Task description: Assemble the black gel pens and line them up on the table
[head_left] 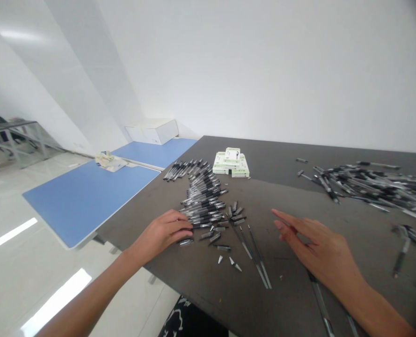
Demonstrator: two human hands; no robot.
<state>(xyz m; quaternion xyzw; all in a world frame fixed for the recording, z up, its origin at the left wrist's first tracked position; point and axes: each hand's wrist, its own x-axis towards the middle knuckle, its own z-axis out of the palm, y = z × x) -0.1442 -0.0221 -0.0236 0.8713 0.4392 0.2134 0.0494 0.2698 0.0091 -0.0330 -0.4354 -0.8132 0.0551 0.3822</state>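
My left hand (170,228) rests at the near end of a long row of pens (202,199) with clear barrels and black grips. Its fingers are curled together over the end of a pen (205,225) there; the fingertips are partly hidden. My right hand (316,245) hovers over the table with fingers stretched out and nothing in them. Between the hands lie loose black pen caps (215,238), small silvery cone tips (235,264) and a few thin ink refills (259,255). Pen barrels (320,299) lie partly under my right wrist.
A large heap of pens (376,185) spreads over the right side of the dark table (264,164). White-green small boxes (231,161) are stacked at the back. Left of the table stand blue-topped tables (95,196), with a white carton (153,130) and a crumpled bag (110,161).
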